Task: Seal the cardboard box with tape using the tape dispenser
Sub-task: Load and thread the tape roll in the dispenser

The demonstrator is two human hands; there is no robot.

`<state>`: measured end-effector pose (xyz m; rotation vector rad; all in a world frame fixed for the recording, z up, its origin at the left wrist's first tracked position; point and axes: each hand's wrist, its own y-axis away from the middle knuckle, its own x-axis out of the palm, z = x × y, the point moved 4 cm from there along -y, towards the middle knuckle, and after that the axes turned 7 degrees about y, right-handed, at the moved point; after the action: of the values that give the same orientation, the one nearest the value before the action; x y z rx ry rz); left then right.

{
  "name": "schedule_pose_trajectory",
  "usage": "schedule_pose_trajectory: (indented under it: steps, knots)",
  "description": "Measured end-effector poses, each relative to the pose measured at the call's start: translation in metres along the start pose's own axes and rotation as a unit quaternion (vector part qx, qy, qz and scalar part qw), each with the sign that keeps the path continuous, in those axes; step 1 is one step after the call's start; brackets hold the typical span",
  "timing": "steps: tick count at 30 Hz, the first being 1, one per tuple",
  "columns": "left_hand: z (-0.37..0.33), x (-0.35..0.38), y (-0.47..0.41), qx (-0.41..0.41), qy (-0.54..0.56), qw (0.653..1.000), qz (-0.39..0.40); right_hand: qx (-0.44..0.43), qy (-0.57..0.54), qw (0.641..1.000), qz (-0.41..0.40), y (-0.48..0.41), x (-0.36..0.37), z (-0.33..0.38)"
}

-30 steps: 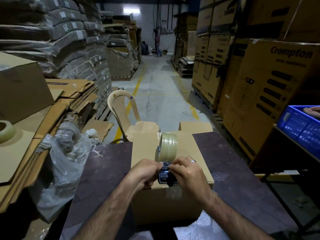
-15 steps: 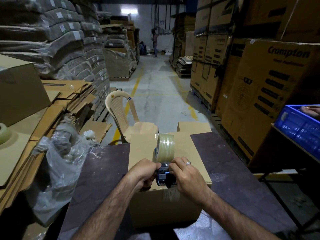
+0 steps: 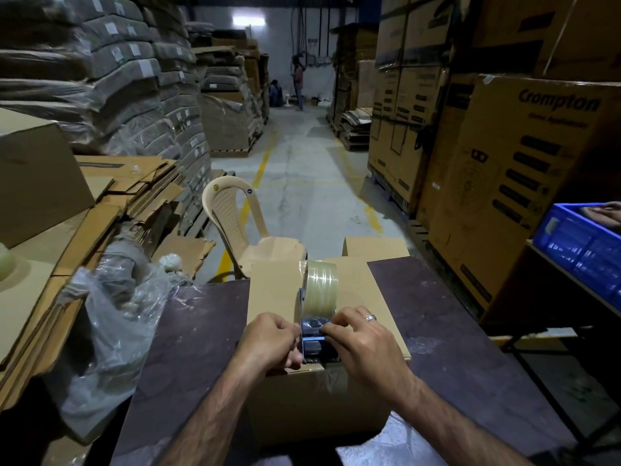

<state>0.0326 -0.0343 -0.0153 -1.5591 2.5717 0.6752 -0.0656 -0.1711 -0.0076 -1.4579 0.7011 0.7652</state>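
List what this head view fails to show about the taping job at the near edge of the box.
- Tape end: both the left hand and right hand cover the front of the tape dispenser, so whether tape has stuck is hidden.
- Top seam of the cardboard box: the dispenser and its roll block it.
- Box bottom: hidden by the forearms and shadow.
- Spare tape roll: cut off by the left edge.

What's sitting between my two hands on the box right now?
The tape dispenser, standing on the box near its front edge, between left hand and right hand; head view.

Dark table [image 3: 447,331], cardboard box [image 3: 363,297], plastic bag [image 3: 114,331]
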Motion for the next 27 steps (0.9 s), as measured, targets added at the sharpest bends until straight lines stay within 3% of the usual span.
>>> schedule_pose_trajectory:
  steps: [6,21,27]
  knots:
    - [0.001,-0.001,0.008,-0.04,0.046,0.997,0.045,0.0,-0.012,1.0,0.002,-0.001,0.001,0.0]
    - [0.0,0.003,0.011,-0.021,0.026,0.999,0.009,0.001,-0.013,1.0,-0.011,-0.001,-0.004,0.008]
    - [0.004,0.006,0.011,-0.077,0.09,0.993,0.0,-0.006,0.008,1.0,-0.007,-0.004,-0.005,0.008]
